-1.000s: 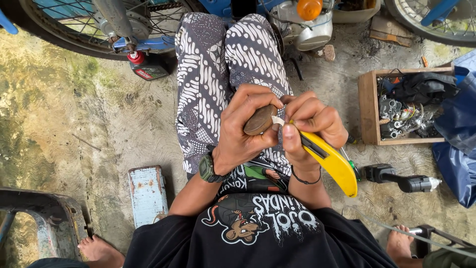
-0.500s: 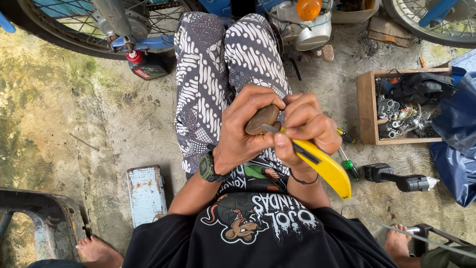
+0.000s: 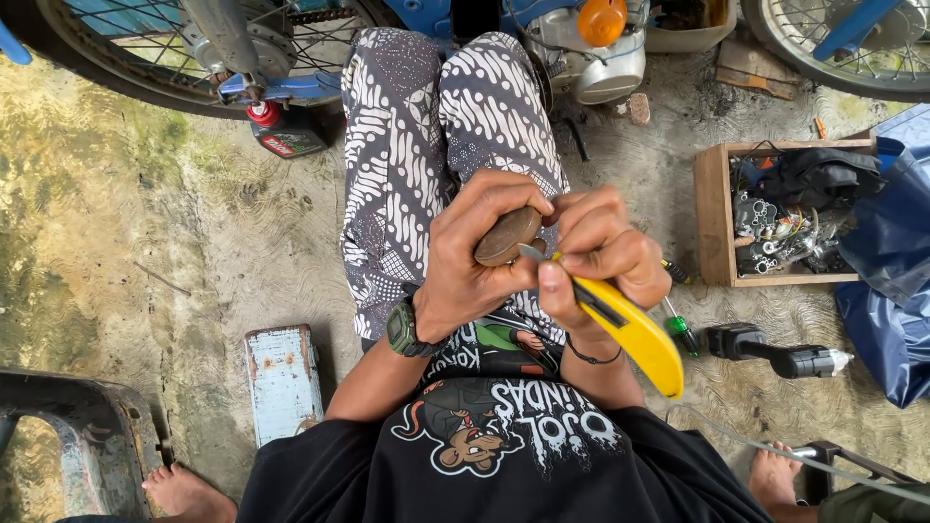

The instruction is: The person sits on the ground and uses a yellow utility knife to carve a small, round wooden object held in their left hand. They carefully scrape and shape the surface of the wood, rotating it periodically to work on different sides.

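My left hand (image 3: 472, 254) grips a small brown rounded part (image 3: 507, 235) over my lap, a watch on its wrist. My right hand (image 3: 598, 254) holds a yellow utility knife (image 3: 628, 327), its short blade tip resting against the lower edge of the brown part. The thumb of that hand presses near the blade. Both hands hover above my patterned trousers (image 3: 407, 165), close to my chest.
A motorbike wheel (image 3: 174, 48) and blue frame stand ahead. Near the wheel stands a red-capped bottle (image 3: 281, 131). A wooden box of parts (image 3: 780, 213) and a blue bag (image 3: 886, 281) lie at right, with a screwdriver (image 3: 678, 320) and a black tool (image 3: 775, 353). A small blue metal stool (image 3: 283, 380) sits at left.
The knife's yellow handle has swung slightly downward and back as my right hand works the blade along the brown part. My left hand keeps the part in nearly the same place.
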